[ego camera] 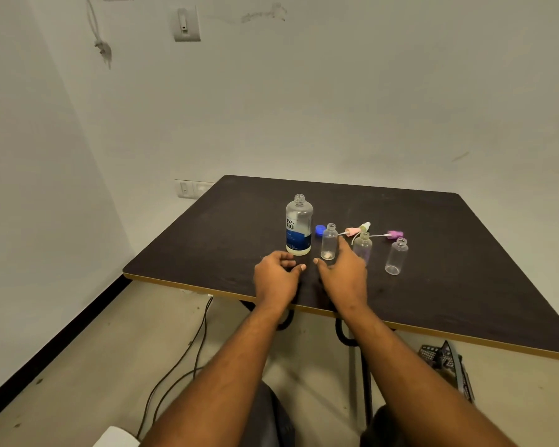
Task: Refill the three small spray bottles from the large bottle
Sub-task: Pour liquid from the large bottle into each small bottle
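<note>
We see the left hand [276, 272] low over the near part of the surface [207, 237]. Its fingers are loosely curled and grasp nothing. It is just in front of the large bottle [299, 225] and does not touch it. The right hand [344, 272] is beside it, released, with the thumb spread to the left and the fingers stretched forward. Its forefinger lies along the right side of the first small bottle [329, 241]; we cannot tell if it touches the bottle.

The large bottle stands upright with its neck uncovered and has a white and blue label. The first small bottle stands just to its right, also upright and without a top. The second small bottle [363, 245] stands further right, partly hidden behind the fingers of the right hand. The third small bottle [396, 256] stands alone at the right end of the row, clear and uncovered.

Behind the bottles lie the loose tops. A blue cap [320, 229] lies between the large bottle and the first small one. Then come a pink spray head [352, 231], a green spray head [365, 226] and a purple spray head [395, 234], each lying with its thin tube.

On the wall [368, 108] beyond the far left corner of the surface are sockets [188, 188], and dark cables [181, 359] run across the floor [94, 366].
</note>
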